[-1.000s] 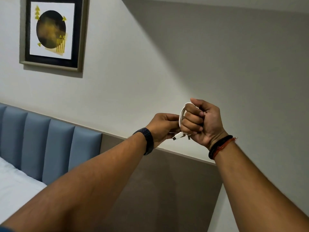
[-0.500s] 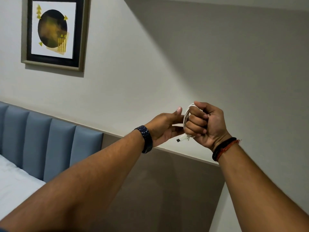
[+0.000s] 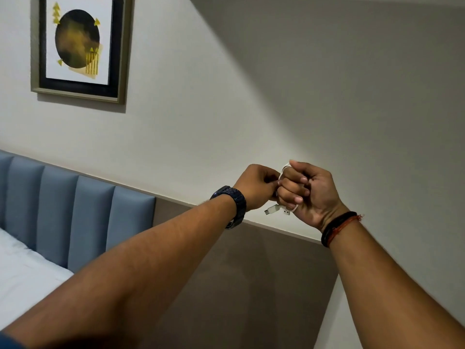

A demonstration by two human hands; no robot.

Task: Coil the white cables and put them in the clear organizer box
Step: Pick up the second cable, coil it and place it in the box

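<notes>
2 hands, right hand [image 3: 308, 193] fisted around coiled white cable [image 3: 283, 170].

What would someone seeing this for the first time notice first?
Two raised forearms meet mid-frame, where the right hand is fisted around a coiled white cable, its plugs dangling below, while the left hand pinches at the coil. Next, the framed black-and-gold picture hangs on the wall at upper left, above a blue padded headboard.
</notes>
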